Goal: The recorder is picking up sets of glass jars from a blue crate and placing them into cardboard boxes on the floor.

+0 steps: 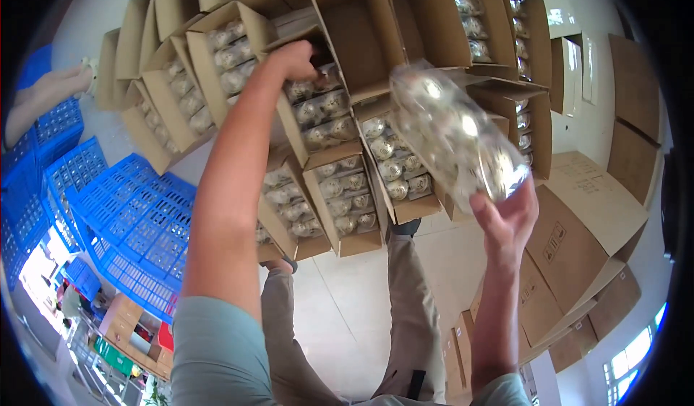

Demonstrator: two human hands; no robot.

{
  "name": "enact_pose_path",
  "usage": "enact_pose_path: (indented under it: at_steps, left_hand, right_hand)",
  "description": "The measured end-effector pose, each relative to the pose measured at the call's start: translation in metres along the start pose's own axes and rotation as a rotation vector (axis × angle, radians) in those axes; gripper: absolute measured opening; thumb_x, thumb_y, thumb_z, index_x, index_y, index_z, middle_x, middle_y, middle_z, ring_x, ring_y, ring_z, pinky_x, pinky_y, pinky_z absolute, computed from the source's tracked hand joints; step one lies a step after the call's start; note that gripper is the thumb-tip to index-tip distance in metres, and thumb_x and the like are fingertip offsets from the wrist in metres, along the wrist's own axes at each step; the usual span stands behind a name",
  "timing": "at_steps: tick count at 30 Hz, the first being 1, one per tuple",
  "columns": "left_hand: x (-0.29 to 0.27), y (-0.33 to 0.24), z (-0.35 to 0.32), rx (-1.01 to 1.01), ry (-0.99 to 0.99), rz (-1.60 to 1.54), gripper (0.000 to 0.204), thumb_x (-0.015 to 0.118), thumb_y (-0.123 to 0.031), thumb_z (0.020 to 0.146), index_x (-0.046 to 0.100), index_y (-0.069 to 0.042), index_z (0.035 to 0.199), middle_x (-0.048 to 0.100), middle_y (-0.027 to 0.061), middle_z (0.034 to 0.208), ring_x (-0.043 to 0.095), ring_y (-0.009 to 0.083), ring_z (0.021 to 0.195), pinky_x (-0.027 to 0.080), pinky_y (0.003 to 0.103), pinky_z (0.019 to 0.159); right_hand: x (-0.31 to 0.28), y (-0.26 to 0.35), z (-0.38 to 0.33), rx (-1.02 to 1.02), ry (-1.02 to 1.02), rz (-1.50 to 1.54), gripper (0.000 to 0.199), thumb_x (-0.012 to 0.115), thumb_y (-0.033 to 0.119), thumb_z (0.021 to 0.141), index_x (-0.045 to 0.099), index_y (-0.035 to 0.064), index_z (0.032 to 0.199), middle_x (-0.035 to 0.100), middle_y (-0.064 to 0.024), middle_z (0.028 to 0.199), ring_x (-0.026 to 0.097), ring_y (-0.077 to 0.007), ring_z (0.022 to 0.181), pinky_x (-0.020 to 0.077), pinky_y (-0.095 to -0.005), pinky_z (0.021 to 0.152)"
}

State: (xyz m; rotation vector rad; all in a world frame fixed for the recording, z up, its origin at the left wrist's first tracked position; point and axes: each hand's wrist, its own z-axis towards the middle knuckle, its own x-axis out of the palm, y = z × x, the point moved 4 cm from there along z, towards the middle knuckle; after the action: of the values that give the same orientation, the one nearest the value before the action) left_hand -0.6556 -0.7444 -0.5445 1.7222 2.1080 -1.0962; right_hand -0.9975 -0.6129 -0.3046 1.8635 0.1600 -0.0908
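My right hand (512,221) grips the near end of a clear plastic pack (452,127) of shiny gold and silver balls, holding it slanted above the cartons. My left hand (293,62) reaches into an open carton (288,127) at the centre, where several similar packs of balls (322,109) lie in rows. Its fingers are curled down at the carton's far end; what they close on is hidden. To the right of that carton, another open carton (417,208) contains more ball packs.
Open cartons stand closely together around my legs, some filled with balls; a bare-bottomed carton (358,37) is at the far middle. Blue plastic crates (134,225) stack up on the left. Flattened and folded cartons (564,240) lean on the right. A person's arm (54,91) shows far left.
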Motion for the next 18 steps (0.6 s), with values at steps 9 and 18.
enact_pose_path:
  at_steps: [9, 18]
  left_hand:
    - [0.11, -0.035, -0.332, -0.071, -0.854, -0.64, 0.024, 0.063, -0.012, 0.085, 0.065, -0.003, 0.107, 0.068, 0.015, 0.104, 0.065, 0.0303, 0.096, 0.051, 0.036, 0.084]
    - [0.312, -0.044, -0.519, -0.523, -0.615, -1.019, 0.02, 0.06, -0.006, 0.087, 0.065, -0.003, 0.107, 0.07, 0.0129, 0.095, 0.069, 0.0246, 0.089, 0.053, 0.032, 0.079]
  right_hand:
    - [0.172, 0.073, 0.101, -0.175, 0.486, -0.584, 0.064, 0.075, 0.019, 0.073, 0.05, -0.0003, 0.129, 0.064, -0.0127, 0.112, 0.061, -0.0185, 0.1, 0.0467, -0.0325, 0.092]
    - [0.254, 0.029, 0.108, -0.748, 0.63, -1.138, 0.067, 0.073, 0.013, 0.069, 0.049, 0.0048, 0.131, 0.061, -0.0157, 0.118, 0.057, -0.0307, 0.111, 0.0443, -0.0363, 0.097]
